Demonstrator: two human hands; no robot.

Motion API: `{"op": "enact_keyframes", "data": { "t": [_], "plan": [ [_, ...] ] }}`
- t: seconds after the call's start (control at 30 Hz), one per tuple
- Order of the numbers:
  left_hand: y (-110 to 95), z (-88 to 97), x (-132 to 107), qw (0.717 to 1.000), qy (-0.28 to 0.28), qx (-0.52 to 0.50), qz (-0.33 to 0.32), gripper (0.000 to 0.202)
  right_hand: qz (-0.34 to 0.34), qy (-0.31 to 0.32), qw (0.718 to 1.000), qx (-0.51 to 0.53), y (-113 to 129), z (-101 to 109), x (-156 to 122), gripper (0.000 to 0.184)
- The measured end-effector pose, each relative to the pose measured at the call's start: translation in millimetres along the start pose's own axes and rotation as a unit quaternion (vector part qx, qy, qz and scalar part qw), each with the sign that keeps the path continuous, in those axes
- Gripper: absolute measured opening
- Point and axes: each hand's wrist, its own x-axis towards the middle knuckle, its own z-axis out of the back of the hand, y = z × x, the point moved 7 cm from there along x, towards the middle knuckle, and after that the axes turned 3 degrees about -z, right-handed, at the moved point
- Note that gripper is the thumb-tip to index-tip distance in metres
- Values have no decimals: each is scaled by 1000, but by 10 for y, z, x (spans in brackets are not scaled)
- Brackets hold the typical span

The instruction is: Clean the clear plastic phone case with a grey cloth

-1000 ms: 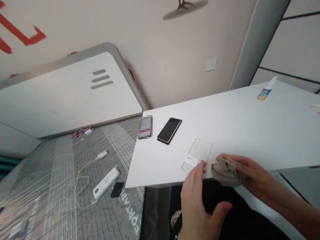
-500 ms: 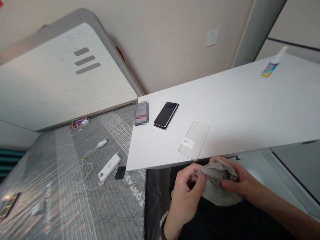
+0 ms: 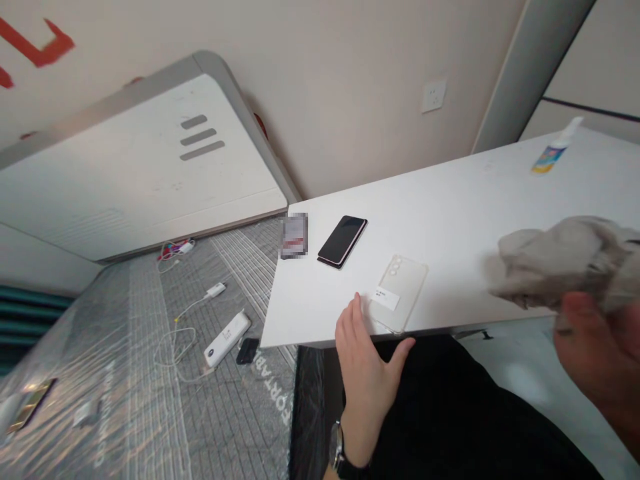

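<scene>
My left hand (image 3: 367,370) is open, fingers stretched out flat, at the near edge of the white table (image 3: 475,220), its fingertips just left of a clear phone case (image 3: 400,292) with a white label. My right hand (image 3: 597,353) is raised at the right, blurred, and closed on a crumpled grey cloth (image 3: 560,263) that hangs above the table's near right part. A black phone (image 3: 343,241) lies face up further back on the table. A small blurred card (image 3: 294,235) sits at the table's left corner.
A small spray bottle (image 3: 553,150) stands at the table's far right. Left of the table a plastic-wrapped grey surface (image 3: 150,380) carries a white power bank (image 3: 227,338), a charger with cables (image 3: 213,291) and a small black item (image 3: 247,350). A white panel (image 3: 135,173) leans on the wall.
Both hands held the grey cloth below the table edge. Now my right hand has lifted the cloth up and to the right, and my left hand has let go and opened beside the phone case.
</scene>
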Motion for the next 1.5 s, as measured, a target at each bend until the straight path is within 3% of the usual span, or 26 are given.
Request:
{"op": "enact_keyframes", "data": {
  "t": [0.07,0.13,0.23,0.33,0.47,0.6,0.73,0.83,0.87,0.97,1.0,1.1,1.23,1.3,1.37,1.5],
  "plan": [
    [16,-87,-2,1000,-3,11,-3,96,46,-8,998,-48,171,-90,179,54],
    [26,-146,-13,1000,-15,8,-9,94,129,55,985,-102,399,-424,249,56],
    [34,-196,-35,999,-39,6,-32,96,269,168,938,-139,653,-1004,95,81],
    [51,-210,-51,997,-65,18,-38,98,332,248,901,-129,642,-1283,-73,98],
    [48,-217,-54,997,-70,21,-29,97,279,207,925,-155,403,-1139,69,84],
    [23,-197,-71,995,-82,23,-54,89,355,311,876,-96,425,-1105,-25,98],
    [58,-205,-94,994,-91,13,-60,86,332,247,900,-134,402,-1030,86,83],
    [75,-220,-105,993,-97,23,-62,90,381,352,850,-94,459,-1145,-32,102],
    [79,-224,-107,993,-99,24,-61,91,388,365,842,-87,469,-1167,-39,96],
    [92,-239,-109,993,-102,21,-55,92,326,286,893,-118,409,-1149,149,81],
    [92,-242,-110,993,-104,23,-57,93,328,286,894,-108,410,-1155,160,89],
    [90,-237,-112,991,-116,32,-63,95,370,355,855,-81,418,-1228,89,100],
    [103,-244,-104,992,-110,24,-61,92,326,253,900,-143,348,-1133,232,86],
    [93,-241,-100,991,-109,27,-69,89,357,288,880,-120,352,-1120,139,101],
    [83,-232,-95,991,-109,30,-70,89,385,322,858,-109,295,-1081,63,103],
    [73,-218,-80,993,-101,28,-63,78,324,223,900,-190,-45,-857,281,78]
  ]
}}
